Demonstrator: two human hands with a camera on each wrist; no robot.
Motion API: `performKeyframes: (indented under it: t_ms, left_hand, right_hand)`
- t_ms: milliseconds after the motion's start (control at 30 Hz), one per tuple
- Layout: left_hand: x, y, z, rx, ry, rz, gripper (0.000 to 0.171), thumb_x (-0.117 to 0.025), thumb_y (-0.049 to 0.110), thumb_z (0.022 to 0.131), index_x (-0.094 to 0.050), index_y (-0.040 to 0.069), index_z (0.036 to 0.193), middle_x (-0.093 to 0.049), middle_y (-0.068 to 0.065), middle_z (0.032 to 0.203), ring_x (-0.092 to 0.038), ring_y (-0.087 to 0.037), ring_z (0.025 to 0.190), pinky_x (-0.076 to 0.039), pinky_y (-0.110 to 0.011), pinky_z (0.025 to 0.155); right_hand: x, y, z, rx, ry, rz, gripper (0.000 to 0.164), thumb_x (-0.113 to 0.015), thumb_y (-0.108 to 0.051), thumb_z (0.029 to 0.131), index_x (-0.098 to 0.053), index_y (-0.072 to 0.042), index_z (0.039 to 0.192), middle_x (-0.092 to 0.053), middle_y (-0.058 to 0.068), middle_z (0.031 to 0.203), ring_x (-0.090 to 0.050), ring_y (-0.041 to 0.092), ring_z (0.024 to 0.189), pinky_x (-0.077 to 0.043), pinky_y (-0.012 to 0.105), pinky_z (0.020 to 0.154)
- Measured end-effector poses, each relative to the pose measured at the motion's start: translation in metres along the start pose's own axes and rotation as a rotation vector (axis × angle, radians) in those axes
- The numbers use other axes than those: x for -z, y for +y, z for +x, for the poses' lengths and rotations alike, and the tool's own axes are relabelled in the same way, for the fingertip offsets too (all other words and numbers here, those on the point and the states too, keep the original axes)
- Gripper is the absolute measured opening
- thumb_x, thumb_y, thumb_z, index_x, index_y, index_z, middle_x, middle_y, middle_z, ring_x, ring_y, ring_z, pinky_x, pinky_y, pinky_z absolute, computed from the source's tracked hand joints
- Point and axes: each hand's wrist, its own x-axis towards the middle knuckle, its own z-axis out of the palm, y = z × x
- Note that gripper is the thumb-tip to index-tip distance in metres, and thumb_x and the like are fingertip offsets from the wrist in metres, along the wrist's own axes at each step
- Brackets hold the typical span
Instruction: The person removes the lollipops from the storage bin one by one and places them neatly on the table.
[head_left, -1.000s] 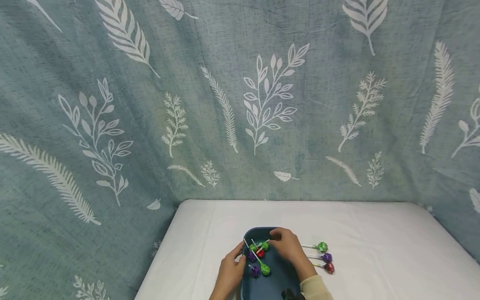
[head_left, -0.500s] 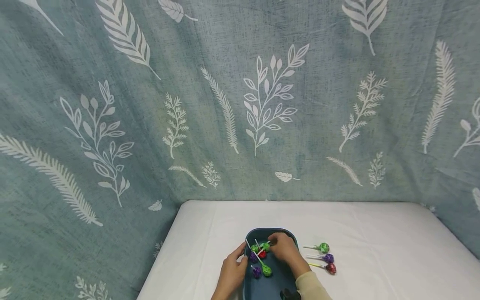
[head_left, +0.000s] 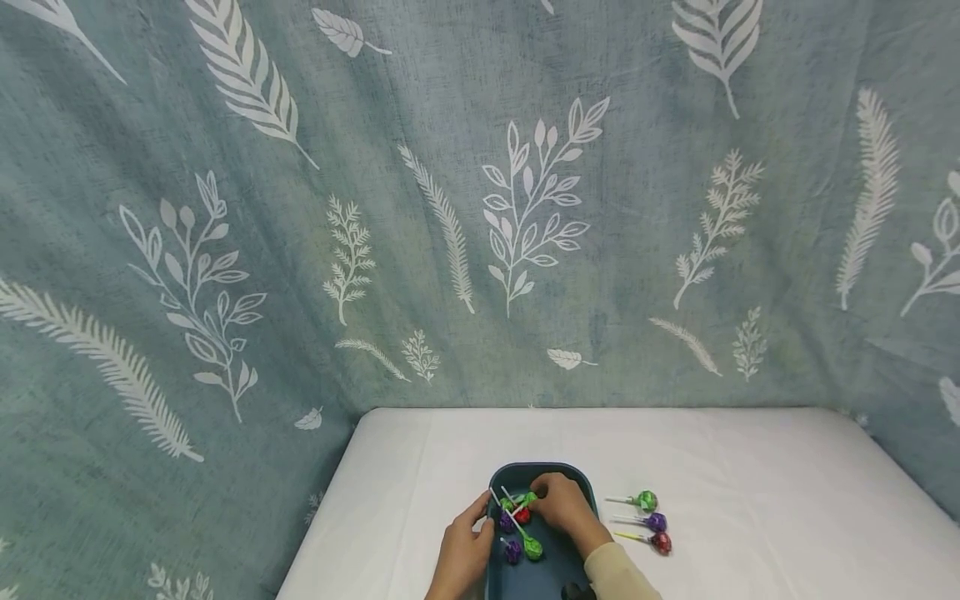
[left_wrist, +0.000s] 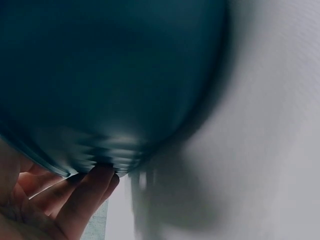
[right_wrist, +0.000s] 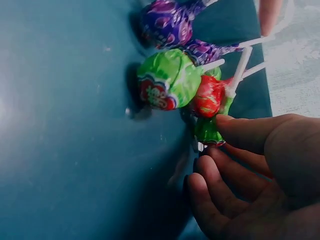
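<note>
My right hand (head_left: pixel 558 500) reaches into a dark blue tray (head_left: pixel 540 575) and pinches a green-wrapped lollipop (right_wrist: pixel 210 131) between thumb and fingers. Beside it in the right wrist view lie a red lollipop (right_wrist: pixel 207 96), another green one (right_wrist: pixel 167 80) and a purple one (right_wrist: pixel 167 22); several sticks cross each other. My left hand (head_left: pixel 465 546) is at the tray's left side, its fairly straight fingers (left_wrist: pixel 87 200) touching the outer wall in the left wrist view. Where the left thumb presses is hard to tell.
To the right of the tray, a green lollipop (head_left: pixel 645 501), a purple one (head_left: pixel 656 522) and a dark red one (head_left: pixel 660 543) lie in a column on the white table (head_left: pixel 750 500). A leaf-patterned curtain (head_left: pixel 480 208) hangs behind and at the left.
My right hand has shifted slightly left, from the stick end onto the green lollipop, which has turned a little. My left hand stays at the tray's side. The head view has tilted slightly.
</note>
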Motion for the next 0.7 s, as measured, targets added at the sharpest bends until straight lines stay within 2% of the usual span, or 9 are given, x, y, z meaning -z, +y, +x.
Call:
performKeyframes:
  t_ms: [267,433,700]
  left_hand:
    - [-0.0019,-0.0020,-0.0001,0.016,-0.006,-0.001,0.046,-0.059,0.011,0.097,-0.058,0.003,0.142,-0.066,-0.022,0.127,-0.073,-0.023,0.090,-0.059,-0.041,0.073]
    - [-0.0015,-0.0015,0.0003,0.011,-0.003,-0.004,0.046,-0.059,0.011,0.097,-0.058,0.003,0.143,-0.066,-0.023,0.128,-0.073,-0.023,0.089,-0.058,-0.040,0.072]
    - [-0.0023,-0.0006,-0.0006,0.018,-0.011,-0.005,0.046,-0.058,0.010,0.097,-0.057,0.002,0.143,-0.065,-0.024,0.128,-0.072,-0.021,0.088,-0.058,-0.038,0.071]
  right_hand:
    - [-0.0017,0.0001,-0.0011,0.000,0.011,0.023,0.017,-0.081,-0.005,0.080,-0.071,-0.001,0.093,-0.068,0.007,0.085,-0.062,0.019,0.075,-0.055,0.041,0.069]
    - [0.0000,0.0022,-0.0003,-0.011,-0.014,0.097,0.018,-0.082,-0.003,0.078,-0.069,-0.002,0.090,-0.068,0.004,0.081,-0.062,0.017,0.073,-0.054,0.038,0.067]
    - [0.0024,0.0045,0.0002,-0.025,-0.009,0.141,0.019,-0.082,-0.005,0.077,-0.071,-0.002,0.093,-0.066,0.002,0.079,-0.059,0.014,0.071,-0.052,0.036,0.065]
